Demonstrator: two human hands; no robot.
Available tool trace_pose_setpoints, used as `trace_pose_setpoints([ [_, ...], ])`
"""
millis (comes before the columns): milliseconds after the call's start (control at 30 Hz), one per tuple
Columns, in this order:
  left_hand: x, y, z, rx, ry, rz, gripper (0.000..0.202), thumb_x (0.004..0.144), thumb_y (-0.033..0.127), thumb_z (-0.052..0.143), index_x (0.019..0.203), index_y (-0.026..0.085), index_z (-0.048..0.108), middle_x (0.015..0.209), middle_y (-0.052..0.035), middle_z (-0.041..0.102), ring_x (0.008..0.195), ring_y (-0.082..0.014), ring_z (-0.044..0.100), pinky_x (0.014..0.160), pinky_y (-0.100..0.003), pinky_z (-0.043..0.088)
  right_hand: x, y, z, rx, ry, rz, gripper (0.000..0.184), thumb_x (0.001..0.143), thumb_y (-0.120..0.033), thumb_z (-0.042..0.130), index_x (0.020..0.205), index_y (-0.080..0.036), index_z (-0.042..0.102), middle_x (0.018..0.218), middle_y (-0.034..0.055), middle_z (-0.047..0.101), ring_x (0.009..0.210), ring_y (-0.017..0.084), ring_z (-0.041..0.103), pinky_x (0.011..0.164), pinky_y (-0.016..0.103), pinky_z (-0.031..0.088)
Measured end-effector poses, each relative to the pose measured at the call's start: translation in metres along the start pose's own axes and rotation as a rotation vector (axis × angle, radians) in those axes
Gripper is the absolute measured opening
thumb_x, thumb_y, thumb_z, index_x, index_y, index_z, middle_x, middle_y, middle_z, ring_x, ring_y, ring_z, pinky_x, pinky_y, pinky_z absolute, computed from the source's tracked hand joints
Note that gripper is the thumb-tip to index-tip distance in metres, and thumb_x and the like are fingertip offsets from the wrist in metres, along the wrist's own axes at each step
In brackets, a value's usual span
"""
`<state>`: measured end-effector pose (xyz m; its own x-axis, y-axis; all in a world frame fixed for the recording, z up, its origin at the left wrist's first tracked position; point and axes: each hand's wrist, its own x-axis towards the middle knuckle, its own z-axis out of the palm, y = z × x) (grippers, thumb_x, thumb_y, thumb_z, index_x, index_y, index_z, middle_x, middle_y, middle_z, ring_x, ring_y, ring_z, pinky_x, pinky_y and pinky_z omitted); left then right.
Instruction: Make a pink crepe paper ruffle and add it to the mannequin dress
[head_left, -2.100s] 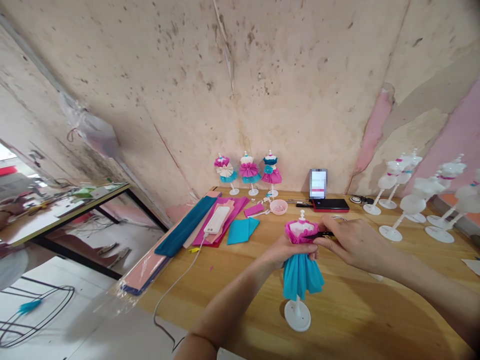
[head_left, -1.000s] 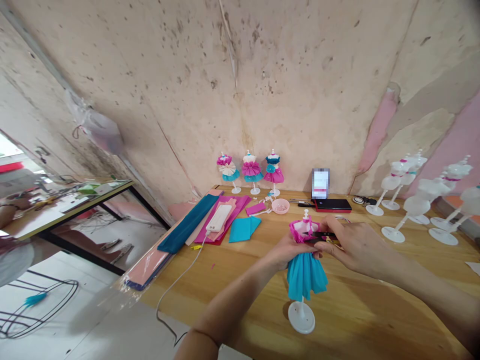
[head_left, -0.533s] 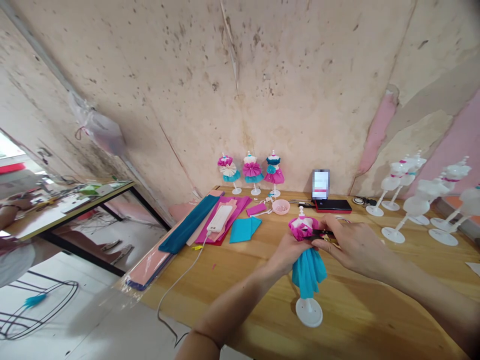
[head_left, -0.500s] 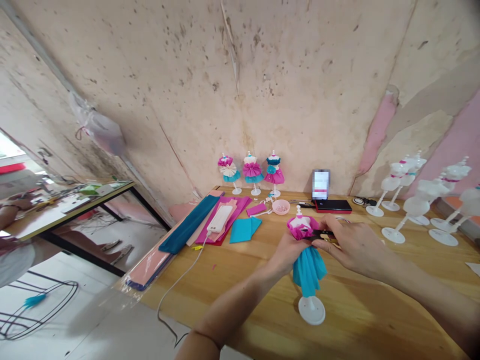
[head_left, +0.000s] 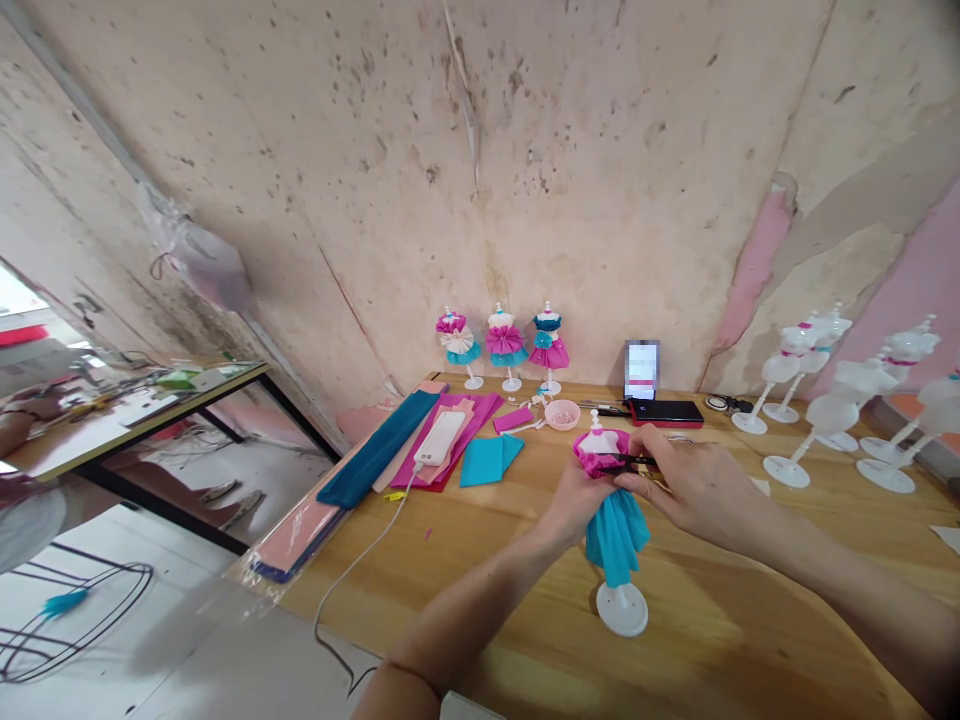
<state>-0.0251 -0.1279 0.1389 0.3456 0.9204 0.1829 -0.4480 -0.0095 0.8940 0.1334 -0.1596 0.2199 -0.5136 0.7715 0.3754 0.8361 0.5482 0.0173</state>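
A small white dress-form mannequin [head_left: 621, 612] stands on its round base, a little tilted, wearing a gathered magenta top [head_left: 586, 448] and a blue-turquoise skirt [head_left: 616, 540]. My left hand [head_left: 576, 500] is closed round its body at the waist, below the magenta ruffle. In my right hand [head_left: 679, 480], black tweezers [head_left: 626, 462] are pinched between thumb and fingers. Their tips reach into the magenta ruffle at the chest. What the tips touch is too small to make out. Part of the waist is hidden behind my hands.
Dressed mannequins [head_left: 506, 345] stand by the wall; several bare ones [head_left: 836, 385] stand right. A pink bowl [head_left: 562, 414], phone [head_left: 642, 370], folded blue paper [head_left: 486, 462], coloured sheets [head_left: 386, 440] and a white power bank [head_left: 441, 437] with cable lie on the table. A person's arm [head_left: 22, 425] shows left.
The tweezers have shifted slightly, with their tips now lying further across the magenta ruffle. The mannequin's base has moved a little up and left. My left hand keeps its grip.
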Motion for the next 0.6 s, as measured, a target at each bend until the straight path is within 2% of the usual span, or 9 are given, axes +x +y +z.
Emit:
trace_pose_setpoints([
  [167,0.0002,-0.0019,-0.0008,-0.008,0.034,-0.018,0.04,0.069,0.025,0.075,0.108,0.017,0.065,0.103,-0.0071,0.069,0.091,-0.0194,0.064,0.086,-0.032,0.05,0.0017,-0.0021,0.0015,-0.018,-0.046,0.022,0.041,0.095,-0.056,0.035,0.105,-0.019,0.049,0.069,0.0045,0.068,0.065,0.022,0.066,0.056,0.028,0.038],
  [333,0.0001,-0.0021,-0.0023,-0.027,0.044,-0.017,0.04,0.07,0.023,0.074,0.108,0.017,0.065,0.096,-0.0049,0.07,0.086,-0.0171,0.064,0.082,-0.03,0.05,0.004,-0.003,0.0025,-0.029,-0.049,0.035,0.043,0.095,-0.057,0.035,0.108,-0.018,0.047,0.073,0.0057,0.07,0.07,0.024,0.068,0.055,0.029,0.038],
  [600,-0.0001,0.0005,0.0006,-0.037,0.002,-0.016,0.035,0.072,0.023,0.073,0.105,0.016,0.065,0.095,-0.0044,0.068,0.084,-0.0145,0.061,0.08,-0.027,0.049,0.0044,-0.0016,0.0052,0.0,-0.06,0.027,0.041,0.096,-0.055,0.036,0.108,-0.018,0.047,0.079,0.0061,0.071,0.073,0.024,0.068,0.058,0.03,0.039],
])
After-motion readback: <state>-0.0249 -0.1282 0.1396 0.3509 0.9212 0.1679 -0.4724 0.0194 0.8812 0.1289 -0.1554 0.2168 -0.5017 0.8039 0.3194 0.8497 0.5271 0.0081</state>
